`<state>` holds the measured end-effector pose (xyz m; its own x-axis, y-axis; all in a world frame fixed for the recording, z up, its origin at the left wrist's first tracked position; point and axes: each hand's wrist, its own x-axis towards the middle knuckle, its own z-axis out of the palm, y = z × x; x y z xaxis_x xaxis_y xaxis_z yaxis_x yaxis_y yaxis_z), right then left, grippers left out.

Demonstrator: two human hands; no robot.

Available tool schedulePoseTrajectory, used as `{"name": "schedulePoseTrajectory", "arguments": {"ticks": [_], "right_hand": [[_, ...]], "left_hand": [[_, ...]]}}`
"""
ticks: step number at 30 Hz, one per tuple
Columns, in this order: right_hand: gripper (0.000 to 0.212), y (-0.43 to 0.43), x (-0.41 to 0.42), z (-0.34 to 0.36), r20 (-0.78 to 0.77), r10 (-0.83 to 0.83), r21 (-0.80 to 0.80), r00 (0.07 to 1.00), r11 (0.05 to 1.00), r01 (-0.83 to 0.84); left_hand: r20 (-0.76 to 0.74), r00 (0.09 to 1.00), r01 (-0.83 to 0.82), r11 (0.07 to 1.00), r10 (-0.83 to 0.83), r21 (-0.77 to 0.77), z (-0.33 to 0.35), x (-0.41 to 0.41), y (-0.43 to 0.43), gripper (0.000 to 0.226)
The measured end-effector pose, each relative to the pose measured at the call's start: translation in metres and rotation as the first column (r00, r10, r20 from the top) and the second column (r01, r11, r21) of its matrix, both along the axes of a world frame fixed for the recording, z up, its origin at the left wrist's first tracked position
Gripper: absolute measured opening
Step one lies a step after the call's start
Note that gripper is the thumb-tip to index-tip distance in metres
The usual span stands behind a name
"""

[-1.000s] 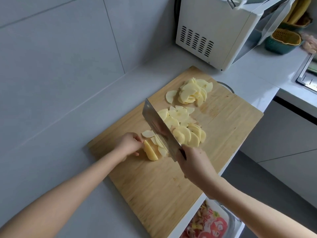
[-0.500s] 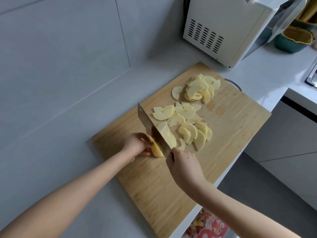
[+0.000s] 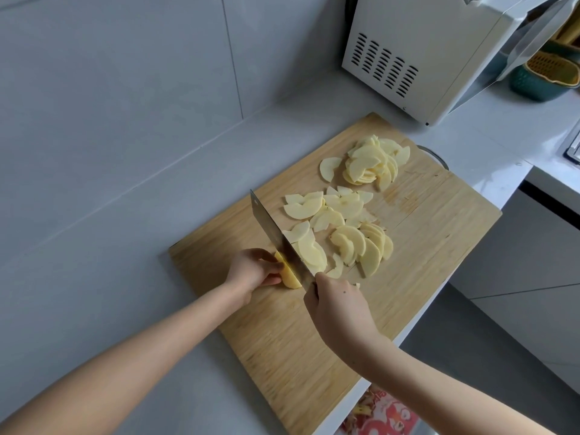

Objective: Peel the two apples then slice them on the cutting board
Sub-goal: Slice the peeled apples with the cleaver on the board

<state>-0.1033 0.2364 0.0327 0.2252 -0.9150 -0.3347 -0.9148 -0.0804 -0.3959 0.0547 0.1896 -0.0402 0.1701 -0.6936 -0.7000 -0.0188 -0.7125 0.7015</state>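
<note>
A wooden cutting board lies on the grey counter. My left hand holds down a peeled apple piece near the board's left side, fingers curled on it. My right hand grips the handle of a cleaver, whose blade stands on edge against the piece. Thin apple slices lie spread to the right of the blade. A second heap of slices sits at the board's far end.
A white microwave stands behind the board at the back right, with a teal and yellow basket beyond it. Below the counter's front edge a container of red apple peels shows. A tiled wall rises on the left.
The cleaver has come down from its raised tilt and now stands against the apple piece. My left hand has stayed on the piece. The view has shifted slightly.
</note>
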Motion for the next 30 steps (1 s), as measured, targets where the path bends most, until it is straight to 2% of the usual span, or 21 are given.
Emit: {"name": "schedulePoseTrajectory", "arguments": {"ticks": [8, 12, 17, 20, 26, 30], "right_hand": [[0.028, 0.0, -0.005, 0.001, -0.064, 0.086, 0.006, 0.994, 0.996, -0.086], [0.021, 0.0, -0.003, -0.001, -0.047, 0.056, 0.021, 0.997, 0.998, -0.055], [0.023, -0.004, 0.004, -0.006, -0.067, 0.029, 0.06, 0.997, 0.998, -0.025], [0.031, -0.01, 0.01, -0.015, -0.094, 0.023, 0.067, 0.995, 0.998, -0.016], [0.027, -0.013, 0.005, -0.028, 0.004, -0.031, 0.051, 1.0, 0.998, 0.03], [0.027, -0.006, -0.006, -0.019, 0.061, -0.008, -0.025, 0.998, 1.0, 0.009]], "left_hand": [[-0.045, 0.998, -0.054, 0.999, 0.054, 0.006, -0.006, -0.001, 0.012, 0.01], [-0.055, 0.998, -0.032, 0.999, 0.032, 0.001, -0.005, 0.0, 0.011, 0.014], [-0.048, 0.999, 0.007, 0.999, -0.009, -0.052, -0.004, 0.001, 0.011, 0.01], [-0.059, 0.998, 0.008, 0.999, -0.011, -0.052, -0.005, 0.002, 0.011, 0.008], [-0.01, 1.0, 0.023, 0.997, -0.024, -0.071, -0.009, 0.003, 0.013, 0.011], [-0.033, 0.999, 0.017, 0.998, -0.019, -0.058, -0.008, 0.003, 0.013, 0.016]]}}
